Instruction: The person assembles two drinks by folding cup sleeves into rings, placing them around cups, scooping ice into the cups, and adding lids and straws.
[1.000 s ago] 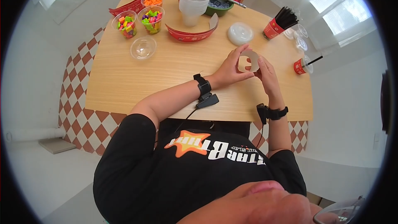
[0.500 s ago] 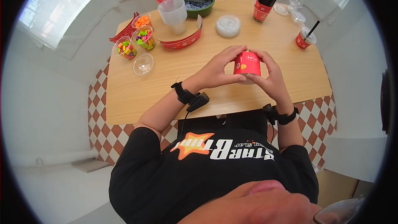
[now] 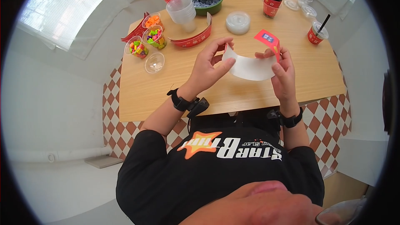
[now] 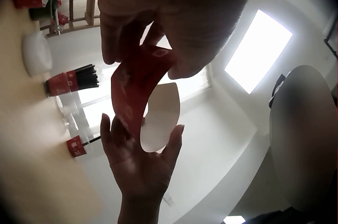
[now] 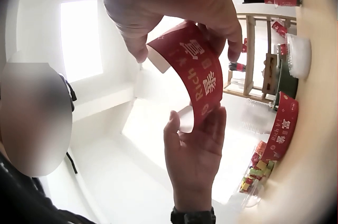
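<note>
A red printed paper cup sleeve (image 3: 252,67) with a white inner face is held above the table as an open, curved strip. My left hand (image 3: 210,64) pinches its left end between thumb and fingers. At the other end my right hand (image 3: 285,75) grips it, and a red flap curls up beyond those fingers. In the right wrist view, large characters and "Rich" show on the sleeve's red outer face (image 5: 198,76). The left wrist view shows the sleeve (image 4: 127,94) bowed between both hands.
Beyond the hands stand stacked clear cups (image 3: 181,10), a red paper band (image 3: 193,37), stacked lids (image 3: 238,22) and a sleeved cup of black straws (image 3: 271,6). Cups of colourful pieces (image 3: 155,38) and a clear lid (image 3: 155,63) are left; a lidded cup with straw (image 3: 316,34) is right.
The sleeve was a rounded ring between both hands, then turned its red face toward the head camera. Now the hands are farther apart and it is spread into an open strip.
</note>
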Action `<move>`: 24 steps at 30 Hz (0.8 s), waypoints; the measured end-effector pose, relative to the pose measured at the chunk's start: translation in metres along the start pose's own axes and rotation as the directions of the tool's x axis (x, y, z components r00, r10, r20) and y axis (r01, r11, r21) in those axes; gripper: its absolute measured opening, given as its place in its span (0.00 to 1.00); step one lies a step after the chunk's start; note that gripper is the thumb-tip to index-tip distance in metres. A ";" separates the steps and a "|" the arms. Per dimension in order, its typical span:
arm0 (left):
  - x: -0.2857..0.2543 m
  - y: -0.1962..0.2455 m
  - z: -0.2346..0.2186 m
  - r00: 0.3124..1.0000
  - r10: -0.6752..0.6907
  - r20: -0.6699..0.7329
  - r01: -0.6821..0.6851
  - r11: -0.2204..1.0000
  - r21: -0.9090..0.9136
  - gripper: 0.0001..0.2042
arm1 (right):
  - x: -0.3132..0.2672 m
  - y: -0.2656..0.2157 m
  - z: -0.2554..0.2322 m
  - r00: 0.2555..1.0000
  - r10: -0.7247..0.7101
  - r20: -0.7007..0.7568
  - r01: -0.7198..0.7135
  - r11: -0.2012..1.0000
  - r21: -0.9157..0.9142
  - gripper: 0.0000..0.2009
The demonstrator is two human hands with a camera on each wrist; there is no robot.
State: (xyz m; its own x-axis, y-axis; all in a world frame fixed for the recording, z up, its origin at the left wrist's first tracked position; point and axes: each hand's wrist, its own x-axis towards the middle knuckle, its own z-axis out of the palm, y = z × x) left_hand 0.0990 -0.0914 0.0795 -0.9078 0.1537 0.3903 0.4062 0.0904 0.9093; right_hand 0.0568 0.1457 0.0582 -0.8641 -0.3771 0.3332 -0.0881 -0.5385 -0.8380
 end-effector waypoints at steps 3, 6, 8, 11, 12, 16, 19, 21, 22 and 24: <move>-0.003 -0.010 -0.006 0.995 -0.070 -0.065 0.067 0.996 -0.053 0.23 | -0.002 0.000 -0.003 0.998 -0.023 -0.058 0.031 0.989 0.142 0.30; -0.006 -0.017 -0.009 0.990 -0.107 -0.087 0.101 0.992 -0.070 0.22 | -0.006 0.003 -0.004 0.994 -0.092 -0.062 0.099 0.989 0.114 0.31; -0.006 -0.011 -0.007 0.959 -0.277 -0.060 0.240 0.906 -0.349 0.23 | -0.007 0.005 -0.003 0.983 -0.179 -0.037 0.178 0.983 -0.036 0.33; -0.006 -0.008 -0.008 0.949 -0.315 -0.033 0.254 0.819 -0.514 0.25 | -0.008 0.010 0.000 0.979 -0.193 -0.061 0.191 0.981 -0.036 0.34; -0.006 -0.008 -0.008 0.948 -0.315 -0.036 0.253 0.820 -0.513 0.25 | -0.008 0.011 0.000 0.980 -0.193 -0.059 0.191 0.981 -0.034 0.34; -0.008 -0.008 -0.009 0.949 -0.313 -0.039 0.238 0.791 -0.564 0.26 | -0.008 0.015 -0.001 0.987 -0.136 -0.081 0.141 0.988 0.060 0.33; -0.013 -0.006 -0.007 0.985 -0.006 -0.174 0.034 0.987 0.157 0.25 | -0.009 0.020 -0.001 0.993 -0.086 -0.081 0.094 0.990 0.104 0.32; -0.018 -0.001 -0.005 0.952 0.302 -0.047 -0.148 0.592 0.792 0.23 | -0.010 0.026 -0.002 0.995 -0.068 -0.078 0.075 0.992 0.098 0.31; -0.021 0.004 -0.005 0.950 0.289 0.117 -0.254 0.501 0.827 0.20 | -0.011 0.031 -0.001 0.996 -0.057 -0.073 0.066 0.991 0.120 0.30; -0.023 0.006 -0.007 0.928 0.254 0.274 -0.360 0.411 0.838 0.17 | -0.013 0.037 -0.001 0.997 -0.041 -0.068 0.051 0.988 0.143 0.28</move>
State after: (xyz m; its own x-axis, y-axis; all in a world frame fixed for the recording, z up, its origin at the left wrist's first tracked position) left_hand 0.1216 -0.1009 0.0765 -0.7105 0.4348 0.5533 0.5808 0.8063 0.1122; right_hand 0.0638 0.1315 0.0221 -0.8915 -0.3024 0.3373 -0.0599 -0.6592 -0.7496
